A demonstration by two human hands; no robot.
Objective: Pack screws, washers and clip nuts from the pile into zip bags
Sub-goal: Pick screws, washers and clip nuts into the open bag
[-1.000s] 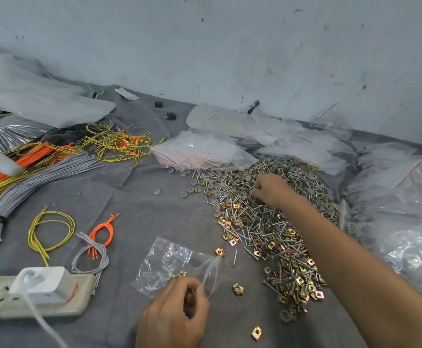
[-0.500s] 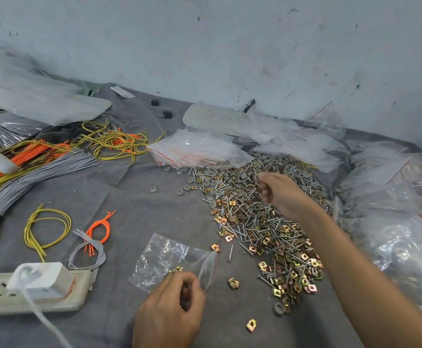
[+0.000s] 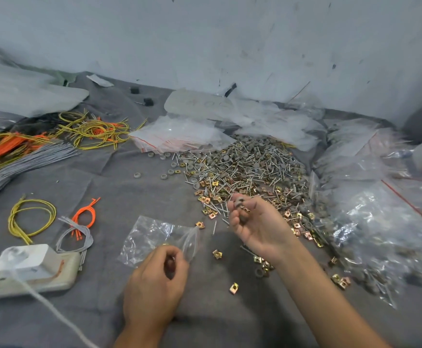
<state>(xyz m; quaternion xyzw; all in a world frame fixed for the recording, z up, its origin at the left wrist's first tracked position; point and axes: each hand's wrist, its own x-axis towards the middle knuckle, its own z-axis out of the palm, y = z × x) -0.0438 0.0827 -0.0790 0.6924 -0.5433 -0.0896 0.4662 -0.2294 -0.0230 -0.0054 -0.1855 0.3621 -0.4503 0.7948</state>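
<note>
Lying flat, zip bag (image 3: 152, 237) opens rightward toward right hand (image 3: 257, 227) holding washers (image 3: 238, 203)

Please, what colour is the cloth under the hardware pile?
The fabric cloth is plain dark grey, clearest in the head view.

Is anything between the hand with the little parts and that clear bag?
Nothing visible blocks it. The right hand grips small parts right of the zip bag, which the left hand holds. Only a clip nut and a screw lie flat between.
</note>
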